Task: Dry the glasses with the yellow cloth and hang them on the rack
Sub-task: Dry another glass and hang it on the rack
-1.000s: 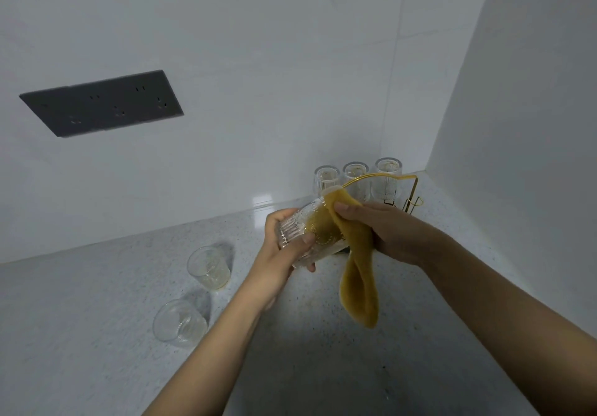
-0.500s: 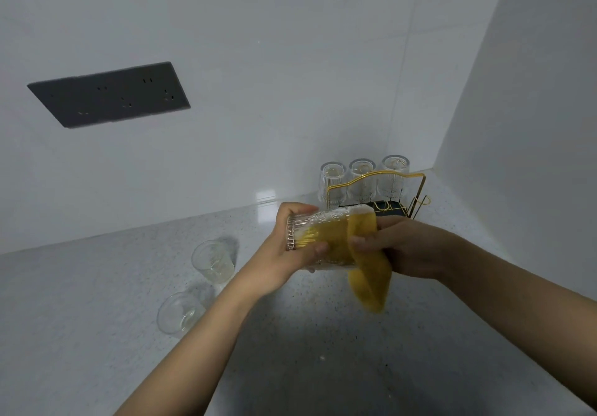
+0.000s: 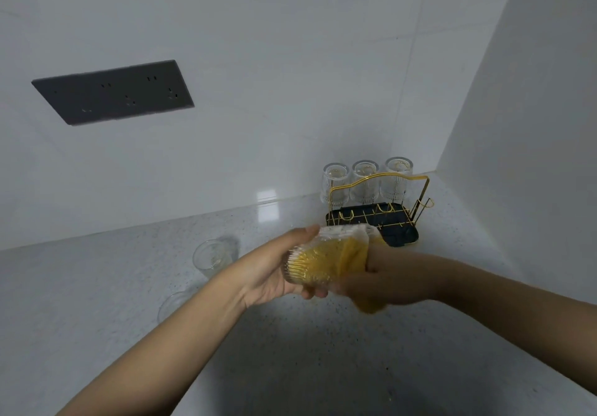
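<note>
Six ribbed glasses [image 3: 336, 183] as far as visible, one yellow cloth [image 3: 336, 255], one rack [image 3: 378, 218], two hands [image 3: 271, 273].

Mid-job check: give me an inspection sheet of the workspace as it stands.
Surface: speckled pale countertop, in a wall corner.
Job's things: held glass with yellow cloth stuffed inside; three glasses upside down on the gold rack; two glasses waiting on the counter at left.
Clutter: nothing seen.
Grippers: left hand grips the glass; right hand grips the cloth.
Cables: nothing seen.
Surroundings: white tiled walls, dark socket panel.
</note>
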